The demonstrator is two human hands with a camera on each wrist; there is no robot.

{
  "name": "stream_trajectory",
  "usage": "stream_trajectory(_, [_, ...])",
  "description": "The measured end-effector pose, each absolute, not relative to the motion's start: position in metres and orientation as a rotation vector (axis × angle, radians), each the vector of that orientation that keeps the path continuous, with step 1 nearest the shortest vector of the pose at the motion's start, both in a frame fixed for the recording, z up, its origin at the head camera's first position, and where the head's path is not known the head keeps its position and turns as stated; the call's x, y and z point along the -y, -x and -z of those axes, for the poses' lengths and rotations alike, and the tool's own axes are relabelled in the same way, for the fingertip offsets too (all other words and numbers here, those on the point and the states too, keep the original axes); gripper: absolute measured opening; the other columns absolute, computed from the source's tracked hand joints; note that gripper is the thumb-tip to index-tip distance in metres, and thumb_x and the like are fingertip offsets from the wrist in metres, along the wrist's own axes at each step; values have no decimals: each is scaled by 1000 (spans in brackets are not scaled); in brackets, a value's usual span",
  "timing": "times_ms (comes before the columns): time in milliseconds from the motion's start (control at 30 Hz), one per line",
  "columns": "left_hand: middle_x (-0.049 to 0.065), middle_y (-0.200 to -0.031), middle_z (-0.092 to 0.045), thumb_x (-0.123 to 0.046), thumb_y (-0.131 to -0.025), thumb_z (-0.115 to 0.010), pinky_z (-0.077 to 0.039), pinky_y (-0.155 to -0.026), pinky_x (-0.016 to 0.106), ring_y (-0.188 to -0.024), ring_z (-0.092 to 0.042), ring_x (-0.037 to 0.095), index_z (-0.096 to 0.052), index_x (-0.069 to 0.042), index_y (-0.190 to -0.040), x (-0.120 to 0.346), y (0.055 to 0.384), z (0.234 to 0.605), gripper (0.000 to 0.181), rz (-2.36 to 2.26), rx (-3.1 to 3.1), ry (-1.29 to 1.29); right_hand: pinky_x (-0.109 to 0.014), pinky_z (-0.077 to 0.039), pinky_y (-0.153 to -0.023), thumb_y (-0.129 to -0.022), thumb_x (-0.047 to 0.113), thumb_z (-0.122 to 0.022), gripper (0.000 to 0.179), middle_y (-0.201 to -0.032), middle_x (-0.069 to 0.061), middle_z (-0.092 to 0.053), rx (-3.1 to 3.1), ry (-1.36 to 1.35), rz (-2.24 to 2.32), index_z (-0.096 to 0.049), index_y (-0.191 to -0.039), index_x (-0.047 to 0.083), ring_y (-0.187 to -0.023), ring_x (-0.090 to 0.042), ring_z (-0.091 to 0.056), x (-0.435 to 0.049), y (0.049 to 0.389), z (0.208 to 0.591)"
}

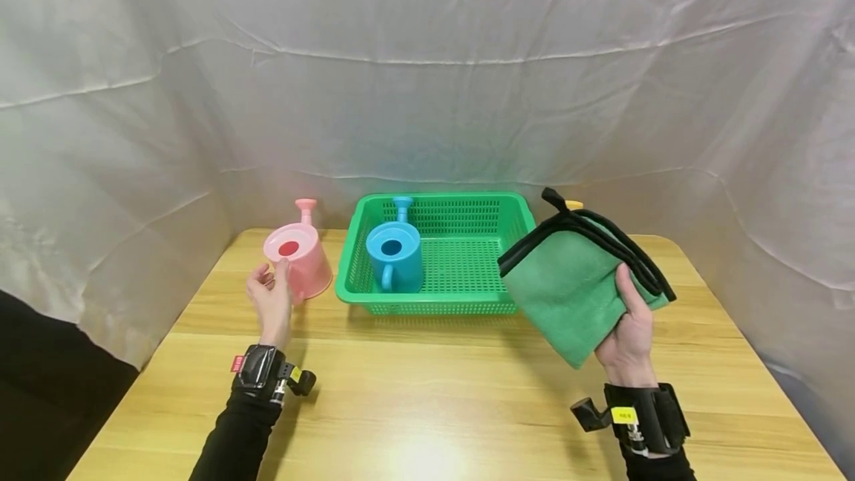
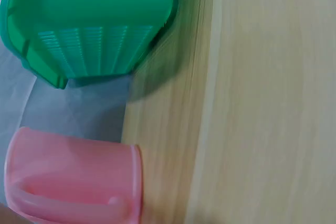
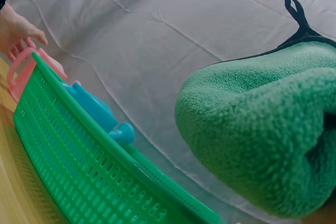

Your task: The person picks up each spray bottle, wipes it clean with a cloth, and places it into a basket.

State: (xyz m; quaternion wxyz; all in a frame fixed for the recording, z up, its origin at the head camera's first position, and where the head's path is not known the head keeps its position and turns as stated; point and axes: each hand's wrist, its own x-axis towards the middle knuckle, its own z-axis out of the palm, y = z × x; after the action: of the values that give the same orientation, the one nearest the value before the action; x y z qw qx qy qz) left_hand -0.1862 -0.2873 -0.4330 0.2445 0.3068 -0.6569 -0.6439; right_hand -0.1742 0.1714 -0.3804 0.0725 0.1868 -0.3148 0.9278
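Observation:
A pink watering can (image 1: 309,271) stands upright on the table at the left, its handle (image 2: 68,209) turned to the front. Close beside that handle is my left hand (image 1: 272,303), fingers loosely bent and not wrapped round it; whether a fingertip touches the can I cannot tell. My right hand (image 1: 629,336) grips a folded green cloth (image 1: 574,288) with black edging and a loop (image 3: 297,11), thumb on its front, held above the table. Inside the green basket (image 1: 434,306), a blue watering can (image 1: 404,266) stands at the left.
A small piece of something yellow (image 1: 573,205) shows behind the cloth, the remainder hidden. The wooden table (image 1: 427,392) ends at a pale fabric curtain (image 1: 467,117) at the back and sides. Dark fabric (image 1: 47,384) lies at the lower left.

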Motion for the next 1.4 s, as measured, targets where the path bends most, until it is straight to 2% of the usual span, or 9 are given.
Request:
stream_trajectory(133, [-5,-108,-37,-42,-99,-58,-54,-73,17,-97,-42,6,-39,-8,-134,287,187,437,53,1879,1704,-829,-25,-51,-97,-108,11,-34,27,-121,-3,-61,957,-554,-2783,-52,-128,8,-111,-14,-63,-171,174,380])
stream_trajectory(300, [-5,-104,-45,-44,-100,-57,-52,-75,13,-93,-49,7,-52,-3,-127,290,188,446,50,1890,1748,-818,-25,-50,-97,-108,12,-33,27,-121,-2,-60,992,-549,-2767,-52,-128,8,-110,-14,-62,-171,175,380])
stream_trajectory(533, [-10,-74,-52,-45,-100,-57,-45,-67,15,-69,-52,2,-60,-4,-105,292,189,455,42,1798,1829,-778,-24,-51,-96,-108,13,-35,26,-120,-1,-61,1017,-512,-2761,-53,-127,10,-110,-13,-63,-169,175,379])
stream_trajectory(733, [-4,-83,-53,-45,-100,-57,-48,-62,14,-69,-54,3,-59,0,-111,291,189,458,46,1680,1889,-722,-24,-51,-95,-108,13,-35,26,-120,-1,-61,1025,-504,-2752,-53,-127,9,-109,-13,-63,-169,175,379])
stream_trajectory(833, [8,-88,-55,-43,-104,-50,-46,-71,21,-79,-55,14,-58,4,-106,290,189,458,48,1498,2003,-688,-24,-51,-95,-108,14,-36,25,-119,0,-61,1048,-483,-2741,-53,-127,10,-109,-12,-62,-169,174,379])
stream_trajectory(1000, [29,-108,-50,-34,-109,-38,-36,-97,51,-106,-46,42,-51,8,-95,288,189,458,46,1244,2104,-646,-24,-51,-94,-108,14,-36,25,-119,0,-61,1055,-485,-2742,-53,-126,10,-108,-12,-63,-170,174,378])
stream_trajectory(1167, [34,-135,-38,-34,-109,-34,-27,-115,59,-128,-38,47,-49,13,-104,287,187,459,50,1267,2072,-640,-24,-51,-94,-108,14,-35,26,-119,0,-62,1042,-503,-2749,-54,-126,10,-108,-12,-63,-170,173,379])
stream_trajectory(1267, [30,-125,-49,-41,-109,-30,-42,-103,50,-113,-52,41,-50,8,-112,286,184,456,53,1321,2035,-670,-24,-51,-94,-108,14,-35,27,-119,0,-62,1041,-510,-2749,-54,-126,10,-108,-12,-63,-170,173,379])
stream_trajectory(1400, [12,-94,-53,-54,-106,-31,-52,-68,22,-75,-61,17,-51,-8,-101,283,179,448,50,1440,1906,-738,-24,-51,-94,-108,13,-34,27,-119,0,-62,1034,-524,-2751,-54,-126,9,-108,-12,-63,-171,173,379])
